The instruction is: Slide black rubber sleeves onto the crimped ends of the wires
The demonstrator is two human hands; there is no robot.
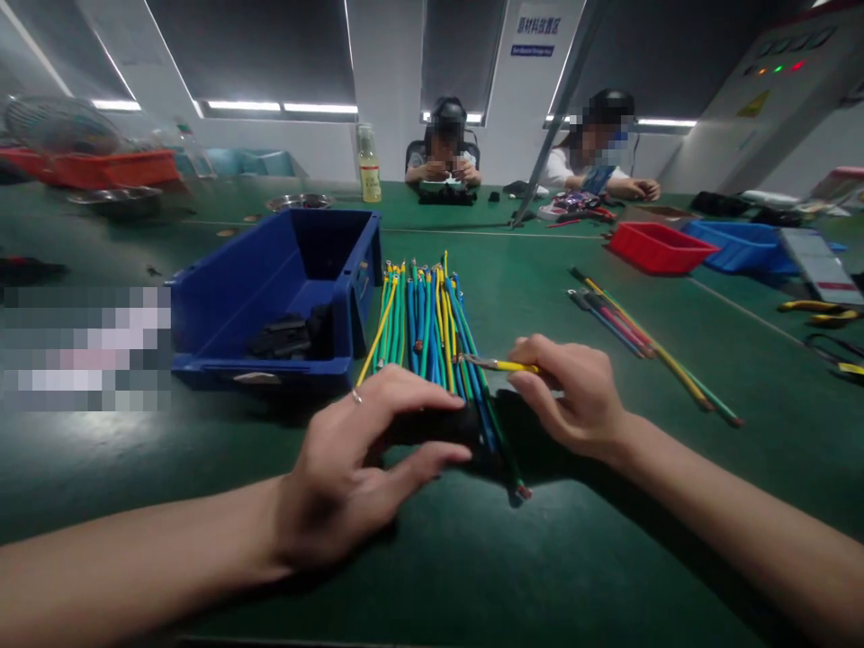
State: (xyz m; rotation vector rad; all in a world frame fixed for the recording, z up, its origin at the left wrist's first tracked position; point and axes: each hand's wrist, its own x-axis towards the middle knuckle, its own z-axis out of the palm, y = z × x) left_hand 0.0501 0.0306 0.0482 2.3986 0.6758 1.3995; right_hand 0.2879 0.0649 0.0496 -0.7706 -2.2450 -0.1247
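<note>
Yellow wire (503, 365) sits pinched in the right hand (573, 396), long axis near level, free tip pointing left toward the wire bundle (425, 324) just beyond both hands. Left hand (357, 459) is curled around a black block (432, 425) at the bundle's near end. Bundle runs away from the person, beside the blue bin (270, 297).

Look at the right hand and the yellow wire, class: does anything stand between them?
No. The right hand already pinches the yellow wire in its fingertips, beside the pile of wires. The left hand rests on a black object nearby.
</note>
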